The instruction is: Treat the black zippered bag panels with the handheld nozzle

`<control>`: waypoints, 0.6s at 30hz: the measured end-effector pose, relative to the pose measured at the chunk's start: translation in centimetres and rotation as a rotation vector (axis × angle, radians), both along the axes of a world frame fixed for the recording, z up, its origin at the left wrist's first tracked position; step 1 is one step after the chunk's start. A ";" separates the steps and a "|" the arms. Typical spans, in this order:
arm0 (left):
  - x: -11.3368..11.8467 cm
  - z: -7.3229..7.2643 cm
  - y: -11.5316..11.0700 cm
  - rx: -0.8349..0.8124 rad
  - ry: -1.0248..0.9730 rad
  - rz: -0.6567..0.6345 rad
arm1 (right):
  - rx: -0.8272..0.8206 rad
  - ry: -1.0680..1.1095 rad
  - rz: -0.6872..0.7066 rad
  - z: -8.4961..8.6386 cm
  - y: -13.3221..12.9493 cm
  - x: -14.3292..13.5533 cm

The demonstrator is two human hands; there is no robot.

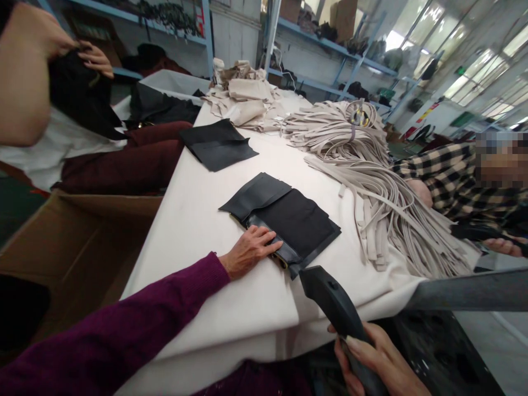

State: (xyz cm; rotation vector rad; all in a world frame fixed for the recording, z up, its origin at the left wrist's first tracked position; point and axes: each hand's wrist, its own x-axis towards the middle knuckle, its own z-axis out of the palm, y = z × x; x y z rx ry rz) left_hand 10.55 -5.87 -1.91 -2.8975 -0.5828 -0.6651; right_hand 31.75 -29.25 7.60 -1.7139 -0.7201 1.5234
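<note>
My left hand (249,252) lies flat on the near edge of a stack of black leather pieces (289,217) on the white table (198,220), fingers spread on the material. My right hand (375,360) grips the handle of a black hand tool (330,302), whose head points up toward the stack's near corner without touching it. A second black piece (216,144) lies farther back on the table.
A large pile of beige straps (371,181) covers the table's right side, with beige fabric pieces (245,93) at the far end. A person in a checked shirt (445,176) works at right; another person's hands (94,58) hold dark material at upper left. A cardboard box (82,242) stands left.
</note>
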 end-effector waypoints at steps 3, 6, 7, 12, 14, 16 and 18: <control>0.0 0.0 0.2 0.002 -0.010 -0.006 | -0.030 0.047 0.021 -0.4 2.1 -0.3; 0.1 -0.1 0.5 0.003 -0.017 -0.011 | -0.063 0.067 0.037 -0.7 4.5 -0.6; 0.1 -0.2 0.5 0.003 -0.020 -0.009 | -0.060 0.079 0.036 -0.8 5.2 -0.7; 0.2 -0.5 0.8 -0.006 -0.031 0.008 | -0.040 0.080 0.003 -1.0 6.3 -0.5; 0.2 -0.4 0.8 -0.011 -0.033 0.006 | -0.087 0.057 -0.005 -0.9 5.2 -0.1; 0.2 -0.4 0.8 -0.019 -0.035 0.004 | -0.120 0.036 0.011 -0.8 3.9 0.3; 0.2 -0.3 0.8 -0.028 -0.037 0.003 | -0.106 0.024 0.041 -0.8 3.2 0.5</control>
